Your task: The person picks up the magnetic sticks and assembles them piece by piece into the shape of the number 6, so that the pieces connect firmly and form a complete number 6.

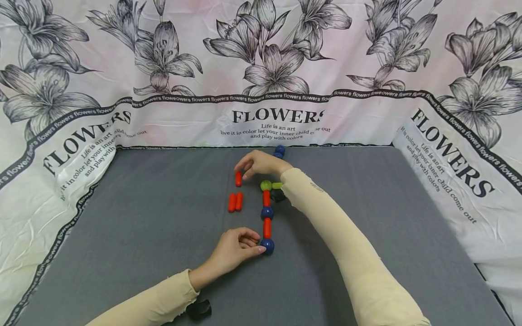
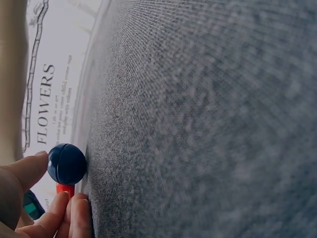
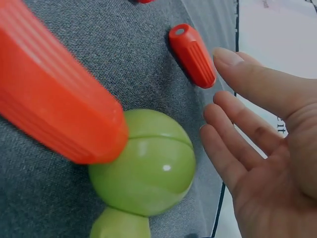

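Note:
On the grey surface lies a line of magnetic pieces: a green ball [image 1: 266,185], a red rod [image 1: 267,198], a blue ball [image 1: 267,213], another red rod [image 1: 267,228] and a nearer blue ball [image 1: 267,246]. My left hand [image 1: 233,248] rests against the nearer blue ball; its thumb touches the ball's side, and its fingers lie beside the adjoining red rod [image 2: 65,188]. My right hand [image 1: 261,164] reaches past the green ball to a loose red rod [image 1: 238,178]. In the right wrist view its thumb and fingers are spread beside that loose rod [image 3: 192,55], not wrapped round it.
Two loose red rods [image 1: 235,202] lie side by side left of the line. A green rod [image 1: 277,185] joins the green ball's right side, partly behind my right sleeve. Blue balls [image 1: 279,150] stand near the back edge. Flower-printed cloth [image 1: 269,122] encloses the surface's back and sides.

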`<state>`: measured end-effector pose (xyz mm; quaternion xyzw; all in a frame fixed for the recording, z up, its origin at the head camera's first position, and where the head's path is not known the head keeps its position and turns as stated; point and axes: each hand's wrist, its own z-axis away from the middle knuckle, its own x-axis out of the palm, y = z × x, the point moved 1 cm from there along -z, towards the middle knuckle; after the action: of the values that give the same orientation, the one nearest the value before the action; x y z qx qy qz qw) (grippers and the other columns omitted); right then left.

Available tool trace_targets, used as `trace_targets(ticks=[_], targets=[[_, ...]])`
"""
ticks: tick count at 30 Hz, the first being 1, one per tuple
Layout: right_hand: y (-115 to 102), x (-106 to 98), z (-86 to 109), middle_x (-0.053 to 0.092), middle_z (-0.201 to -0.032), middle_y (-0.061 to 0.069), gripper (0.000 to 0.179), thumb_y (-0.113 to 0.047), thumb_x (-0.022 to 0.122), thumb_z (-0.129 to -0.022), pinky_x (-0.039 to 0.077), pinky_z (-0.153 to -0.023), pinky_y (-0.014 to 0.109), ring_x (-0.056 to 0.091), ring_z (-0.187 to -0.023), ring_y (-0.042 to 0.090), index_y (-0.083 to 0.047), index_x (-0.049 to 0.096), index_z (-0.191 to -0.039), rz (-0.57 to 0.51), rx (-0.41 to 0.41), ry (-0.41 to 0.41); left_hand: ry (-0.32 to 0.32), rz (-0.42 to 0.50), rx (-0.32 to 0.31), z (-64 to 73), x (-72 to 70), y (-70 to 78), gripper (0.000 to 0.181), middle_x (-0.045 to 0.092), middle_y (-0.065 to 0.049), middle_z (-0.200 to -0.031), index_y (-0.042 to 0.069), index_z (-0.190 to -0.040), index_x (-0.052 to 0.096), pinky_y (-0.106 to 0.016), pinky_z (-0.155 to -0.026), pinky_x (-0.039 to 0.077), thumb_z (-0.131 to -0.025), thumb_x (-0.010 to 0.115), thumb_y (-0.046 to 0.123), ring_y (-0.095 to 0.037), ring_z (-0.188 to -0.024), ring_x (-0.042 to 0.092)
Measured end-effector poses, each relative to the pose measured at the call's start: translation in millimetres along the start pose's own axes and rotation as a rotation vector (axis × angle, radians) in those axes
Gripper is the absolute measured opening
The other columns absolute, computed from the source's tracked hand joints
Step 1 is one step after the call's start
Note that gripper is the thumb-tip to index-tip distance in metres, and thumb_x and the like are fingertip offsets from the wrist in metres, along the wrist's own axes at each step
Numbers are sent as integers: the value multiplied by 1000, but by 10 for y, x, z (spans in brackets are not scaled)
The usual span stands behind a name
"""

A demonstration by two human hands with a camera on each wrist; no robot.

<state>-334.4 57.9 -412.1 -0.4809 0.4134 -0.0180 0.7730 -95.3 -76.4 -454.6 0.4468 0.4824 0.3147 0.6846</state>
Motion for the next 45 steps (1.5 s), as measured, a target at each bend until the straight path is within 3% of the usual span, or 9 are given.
trace_targets(ticks=[10, 19, 31, 45], targets=[[-11, 27, -103, 66, -133, 2, 39, -8, 75, -86, 47, -107, 37, 57, -125, 22, -15, 70, -124, 40, 43, -44, -3, -16, 6, -8, 6, -4, 31, 74, -7, -89, 5, -101, 72, -18, -65, 54, -82, 82, 27, -9, -74, 67], [-11, 67, -136, 56, -136, 3, 36, -8, 75, -86, 47, -106, 37, 54, -125, 23, -20, 73, -120, 60, 88, -37, -4, -28, 4, -15, 3, -9, 31, 73, -6, -90, 6, -101, 72, -18, -65, 54, -82, 82, 28, -10, -75, 66], [-25, 102, -120, 58, -128, 5, 30, -7, 76, -84, 49, -102, 35, 55, -120, 23, -17, 75, -113, 77, 93, 1, 1, -29, 9, -11, 19, -5, 30, 73, -6, -88, 6, -100, 72, -18, -64, 53, -81, 83, 26, -10, -73, 65], [-45, 119, -119, 59, -113, 6, 19, -11, 80, -82, 45, -92, 31, 53, -104, 20, -14, 74, -99, 221, 69, 21, 5, -32, 16, -1, 29, 18, 28, 73, -6, -87, 5, -99, 72, -17, -63, 52, -81, 83, 24, -9, -72, 64]])
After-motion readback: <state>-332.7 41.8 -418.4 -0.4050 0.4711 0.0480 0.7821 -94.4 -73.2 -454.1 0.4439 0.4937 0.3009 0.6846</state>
